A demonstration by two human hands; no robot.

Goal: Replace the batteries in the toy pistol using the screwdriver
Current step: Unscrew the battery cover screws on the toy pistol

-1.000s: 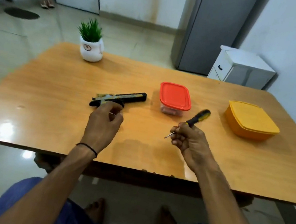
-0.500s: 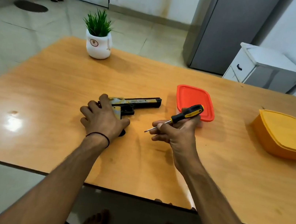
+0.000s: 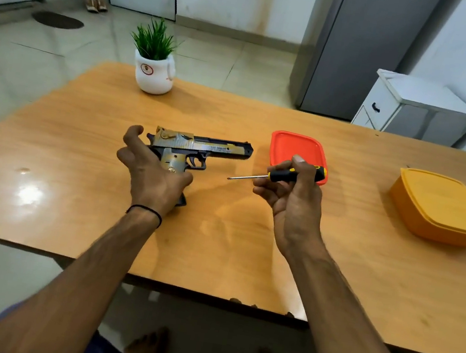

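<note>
The black-and-gold toy pistol (image 3: 200, 147) shows its side, barrel pointing right, grip held in the left hand (image 3: 156, 177). The black-and-yellow screwdriver (image 3: 283, 175), pinched in the right hand (image 3: 295, 197), aims its thin shaft left toward the pistol.

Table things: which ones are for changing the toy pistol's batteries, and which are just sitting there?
For the job: toy pistol in left hand; screwdriver in right hand.
Just sitting: potted plant; red-lidded box; yellow box. Both closed, contents hidden.

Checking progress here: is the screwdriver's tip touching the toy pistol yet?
No, the screwdriver tip hangs clear of the toy pistol, off to its right.
</note>
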